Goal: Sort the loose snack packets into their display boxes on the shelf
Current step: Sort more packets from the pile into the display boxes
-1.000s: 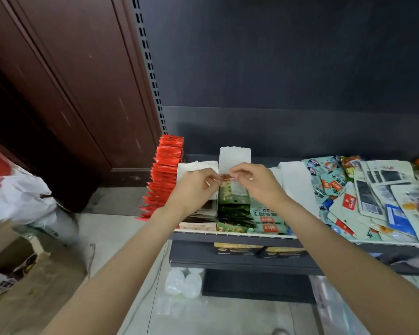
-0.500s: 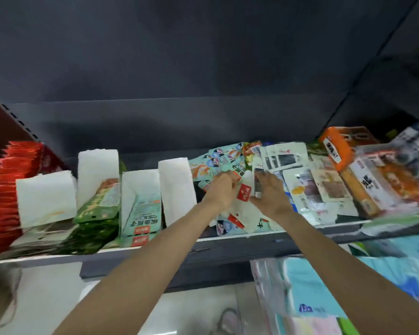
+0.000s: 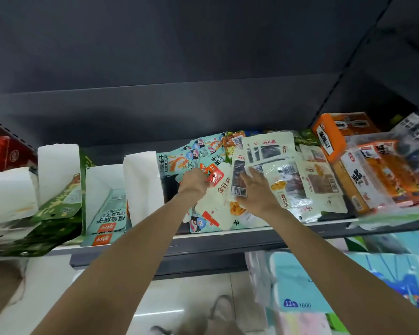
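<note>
Loose snack packets (image 3: pixel 257 180) piled mid-shelf (image 3: pixel 228 234); right hand (image 3: pixel 255 189) pinches barcode-backed clear packet (image 3: pixel 238 183), long axis 12–6. Left hand (image 3: pixel 194 182) grips red-labelled white packet (image 3: pixel 215 189). White-flapped display boxes (image 3: pixel 107 197) at 9 o'clock, nearer left hand.

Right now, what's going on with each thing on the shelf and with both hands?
left hand: pinches a packet with a red label in the loose pile
right hand: holds a barcode packet
loose packets: heaped, unsorted
teal display box: open, part full
green display box: open, packets spilling forward
orange box: tilted
</note>
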A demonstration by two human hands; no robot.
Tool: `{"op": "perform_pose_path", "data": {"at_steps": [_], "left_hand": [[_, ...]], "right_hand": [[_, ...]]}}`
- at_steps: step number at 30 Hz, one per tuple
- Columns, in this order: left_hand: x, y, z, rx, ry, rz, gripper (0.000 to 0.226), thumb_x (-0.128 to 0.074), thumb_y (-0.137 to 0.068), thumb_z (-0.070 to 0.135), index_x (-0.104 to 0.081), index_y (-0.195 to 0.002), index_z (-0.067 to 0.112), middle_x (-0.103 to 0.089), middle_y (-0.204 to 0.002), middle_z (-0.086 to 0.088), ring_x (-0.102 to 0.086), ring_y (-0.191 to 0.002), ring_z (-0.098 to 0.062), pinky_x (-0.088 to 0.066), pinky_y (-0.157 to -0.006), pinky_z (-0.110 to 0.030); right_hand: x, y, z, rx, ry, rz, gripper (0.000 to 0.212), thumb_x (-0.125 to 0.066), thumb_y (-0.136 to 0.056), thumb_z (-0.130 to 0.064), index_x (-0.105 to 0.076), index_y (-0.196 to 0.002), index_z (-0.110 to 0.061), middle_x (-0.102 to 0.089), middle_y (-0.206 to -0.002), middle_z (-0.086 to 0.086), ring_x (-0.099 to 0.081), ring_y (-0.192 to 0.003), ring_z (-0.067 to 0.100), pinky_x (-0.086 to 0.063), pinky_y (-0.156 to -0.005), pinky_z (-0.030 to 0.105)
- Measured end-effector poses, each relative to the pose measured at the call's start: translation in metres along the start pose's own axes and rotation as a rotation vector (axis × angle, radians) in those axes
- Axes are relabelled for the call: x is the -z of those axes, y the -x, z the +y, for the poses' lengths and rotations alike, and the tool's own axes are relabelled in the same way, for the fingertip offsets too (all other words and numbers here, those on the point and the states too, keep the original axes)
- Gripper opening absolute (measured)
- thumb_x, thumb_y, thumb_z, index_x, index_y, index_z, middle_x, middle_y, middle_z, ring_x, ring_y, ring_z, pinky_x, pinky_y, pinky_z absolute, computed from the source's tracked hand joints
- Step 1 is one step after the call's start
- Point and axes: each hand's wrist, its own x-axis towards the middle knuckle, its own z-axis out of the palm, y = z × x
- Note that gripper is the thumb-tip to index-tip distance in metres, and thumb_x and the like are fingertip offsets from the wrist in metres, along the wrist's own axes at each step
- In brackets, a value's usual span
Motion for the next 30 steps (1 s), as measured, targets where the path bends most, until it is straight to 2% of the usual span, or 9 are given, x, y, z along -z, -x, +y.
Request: {"op": "perform_pose_path", "data": {"at_steps": [4, 8, 10, 13, 16, 18, 21, 25, 30], "left_hand": [[0.023, 0.021, 0.008, -0.173, -0.209, 0.265, 0.017, -0.045, -0.095, 0.006, -0.061, -0.092, 0.003, -0.065, -0.088, -0.014, -0.065, -0.083, -0.030, -0.047, -0.063, -0.032], [0.059, 0.043, 0.000, -0.314, 0.092, 0.383, 0.020, -0.040, -0.098, 0.016, -0.052, -0.094, 0.001, -0.064, -0.088, -0.010, -0.062, -0.075, -0.028, -0.045, -0.058, -0.032], [0.080, 0.057, -0.011, -0.448, 0.140, 0.407, 0.014, -0.039, -0.099, 0.015, -0.047, -0.093, 0.005, -0.065, -0.084, -0.009, -0.060, -0.073, -0.027, -0.039, -0.055, -0.030], [0.116, 0.078, -0.037, -0.573, 0.199, 0.478, 0.015, -0.038, -0.102, 0.020, -0.041, -0.089, 0.014, -0.063, -0.077, -0.006, -0.056, -0.063, -0.018, -0.034, -0.048, -0.018], [0.153, 0.094, -0.073, -0.621, 0.302, 0.519, 0.016, -0.039, -0.101, 0.024, -0.044, -0.088, 0.017, -0.063, -0.080, -0.004, -0.058, -0.066, -0.019, -0.043, -0.051, -0.022], [0.177, 0.105, -0.102, -0.650, 0.384, 0.552, 0.017, -0.041, -0.101, 0.025, -0.046, -0.085, 0.018, -0.062, -0.077, -0.001, -0.059, -0.068, -0.015, -0.047, -0.056, -0.028], [0.209, 0.117, -0.151, -0.645, 0.453, 0.594, 0.015, -0.046, -0.099, 0.024, -0.050, -0.086, 0.017, -0.062, -0.077, 0.005, -0.057, -0.071, -0.005, -0.042, -0.059, -0.017], [0.245, 0.128, -0.221, -0.555, 0.705, 0.594, 0.016, -0.066, -0.087, 0.024, -0.052, -0.094, 0.027, -0.069, -0.087, 0.005, -0.065, -0.078, -0.007, -0.050, -0.064, -0.018], [0.271, 0.134, -0.299, -0.511, 0.480, 0.585, 0.010, -0.068, -0.084, 0.021, -0.063, -0.080, 0.013, -0.068, -0.081, 0.006, -0.063, -0.076, -0.008, -0.047, -0.068, -0.020]], "right_hand": [[0.003, 0.003, -0.019, 0.046, -0.065, 0.021, 0.079, -0.059, -0.088, -0.040, -0.014, -0.149, -0.021, -0.004, -0.158, 0.006, 0.001, -0.145, 0.025, -0.013, -0.117, 0.041], [0.004, 0.011, -0.059, 0.127, -0.182, -0.005, 0.097, -0.061, -0.080, -0.056, 0.003, -0.150, -0.032, 0.002, -0.158, 0.001, 0.002, -0.146, 0.024, -0.014, -0.116, 0.047], [0.010, 0.016, -0.084, 0.201, -0.334, 0.046, 0.103, -0.065, -0.079, -0.053, 0.008, -0.149, -0.032, 0.000, -0.158, -0.004, -0.003, -0.145, 0.018, -0.017, -0.113, 0.039], [0.023, 0.022, -0.122, 0.280, -0.653, 0.146, 0.103, -0.074, -0.079, -0.033, 0.002, -0.149, -0.031, -0.025, -0.147, -0.009, -0.032, -0.132, 0.009, -0.032, -0.103, 0.025], [0.029, 0.026, -0.162, 0.315, -0.697, 0.257, 0.076, -0.071, -0.083, -0.023, -0.027, -0.144, -0.028, -0.043, -0.131, -0.012, -0.054, -0.102, 0.003, -0.044, -0.080, 0.013], [0.028, 0.026, -0.190, 0.346, -0.667, 0.327, 0.044, -0.067, -0.085, -0.019, -0.049, -0.125, -0.024, -0.053, -0.119, -0.006, -0.057, -0.088, 0.002, -0.049, -0.072, 0.012], [0.019, 0.030, -0.240, 0.374, -0.645, 0.347, 0.010, -0.063, -0.089, -0.015, -0.053, -0.090, -0.018, -0.061, -0.090, -0.006, -0.058, -0.076, 0.006, -0.045, -0.058, 0.010], [-0.013, 0.042, -0.307, 0.402, -0.655, 0.345, 0.026, -0.059, -0.091, -0.013, -0.045, -0.074, -0.026, -0.063, -0.082, 0.005, -0.065, -0.078, 0.024, -0.052, -0.070, 0.036], [-0.054, 0.052, -0.369, 0.372, -0.665, 0.340, 0.019, -0.056, -0.094, -0.014, -0.045, -0.079, -0.021, -0.064, -0.089, 0.004, -0.065, -0.081, 0.018, -0.055, -0.078, 0.043]]}}
